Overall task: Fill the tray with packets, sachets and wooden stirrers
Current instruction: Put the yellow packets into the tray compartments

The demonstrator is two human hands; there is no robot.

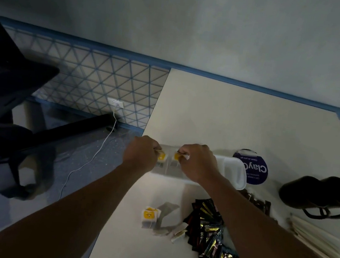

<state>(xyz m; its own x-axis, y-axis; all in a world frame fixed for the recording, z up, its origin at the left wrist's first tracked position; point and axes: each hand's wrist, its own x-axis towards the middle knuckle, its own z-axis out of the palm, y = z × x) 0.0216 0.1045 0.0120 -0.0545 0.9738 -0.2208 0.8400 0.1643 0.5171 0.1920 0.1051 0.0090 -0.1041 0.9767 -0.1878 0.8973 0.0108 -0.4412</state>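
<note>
White plastic tray point(234, 173) sits on the surface point(229, 114). Over its left end, left hand point(141, 155) and right hand point(198, 162) each pinch a yellow-tagged tea bag, apparently. More tea bags point(150, 217) lie nearer.

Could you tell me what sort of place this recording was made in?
Probably an office or workroom: a pale table stands against a plain wall, a dark swivel chair sits on the carpeted floor, and a wall socket has a white cable plugged in.
</note>
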